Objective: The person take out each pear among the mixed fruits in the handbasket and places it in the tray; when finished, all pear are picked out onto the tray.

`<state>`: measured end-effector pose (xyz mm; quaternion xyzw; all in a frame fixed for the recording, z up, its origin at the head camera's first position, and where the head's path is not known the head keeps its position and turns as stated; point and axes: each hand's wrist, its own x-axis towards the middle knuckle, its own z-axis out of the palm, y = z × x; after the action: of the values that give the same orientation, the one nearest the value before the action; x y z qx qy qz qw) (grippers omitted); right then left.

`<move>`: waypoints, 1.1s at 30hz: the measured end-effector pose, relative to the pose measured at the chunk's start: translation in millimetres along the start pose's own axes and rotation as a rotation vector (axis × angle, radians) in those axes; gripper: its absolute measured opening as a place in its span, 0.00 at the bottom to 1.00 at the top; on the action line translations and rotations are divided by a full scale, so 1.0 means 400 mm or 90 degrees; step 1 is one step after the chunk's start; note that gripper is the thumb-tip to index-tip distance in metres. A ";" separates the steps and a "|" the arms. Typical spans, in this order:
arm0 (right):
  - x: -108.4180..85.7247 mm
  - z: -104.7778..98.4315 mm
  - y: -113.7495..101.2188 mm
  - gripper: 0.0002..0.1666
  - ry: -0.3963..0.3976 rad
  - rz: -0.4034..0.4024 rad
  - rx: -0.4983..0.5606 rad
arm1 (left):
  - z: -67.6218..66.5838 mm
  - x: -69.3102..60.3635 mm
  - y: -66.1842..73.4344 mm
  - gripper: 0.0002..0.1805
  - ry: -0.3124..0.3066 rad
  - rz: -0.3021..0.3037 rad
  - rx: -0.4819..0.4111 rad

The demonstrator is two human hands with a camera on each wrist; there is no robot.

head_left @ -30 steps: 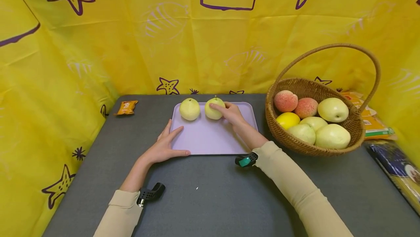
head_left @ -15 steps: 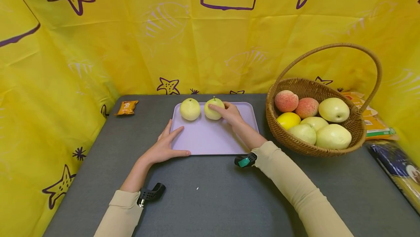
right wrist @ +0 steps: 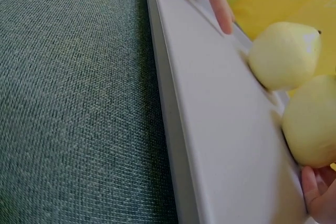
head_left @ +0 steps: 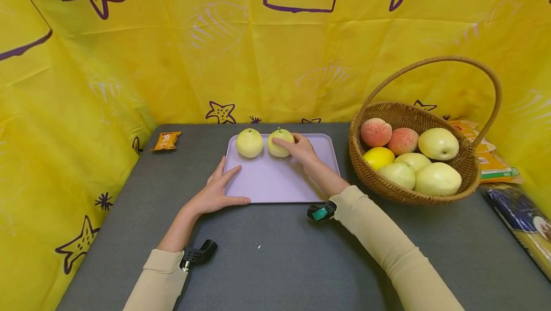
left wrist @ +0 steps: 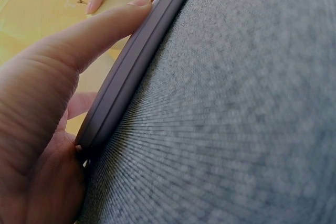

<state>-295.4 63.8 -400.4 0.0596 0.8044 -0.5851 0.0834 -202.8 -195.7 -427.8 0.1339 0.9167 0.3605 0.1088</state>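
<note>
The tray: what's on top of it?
On the tray are a left pear and a right pear, which the right hand holds. The left hand touches the tray's edge. Its surface beneath both pears is hidden.

A left-hand pear [head_left: 248, 143] and a right-hand pear [head_left: 277, 151] sit side by side on the rear of a tray [head_left: 275, 182], center frame on a worktop [head_left: 280, 268], before a cloth backdrop [head_left: 275, 57]. A packet [head_left: 166, 141] lies left of the tray; at right, a basket [head_left: 369, 181] holds peaches [head_left: 376, 132] behind a lemon [head_left: 378, 158], beside other fruit [head_left: 438, 178]. One bag [head_left: 490, 160] lies behind the basket's right side, another package [head_left: 514, 210] at far right.
</note>
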 end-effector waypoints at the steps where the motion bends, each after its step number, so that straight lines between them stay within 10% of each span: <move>1: 0.000 -0.001 0.000 0.46 -0.001 0.001 0.000 | 0.000 0.000 0.000 0.55 0.000 0.000 0.000; 33: -0.086 -0.074 -0.013 0.43 -0.048 -0.027 0.040 | 0.001 0.000 -0.001 0.55 0.002 0.001 0.013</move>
<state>-264.7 90.3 -379.6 0.0230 0.7828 -0.6139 0.0990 -203.0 -195.7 -428.4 0.1350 0.9205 0.3512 0.1055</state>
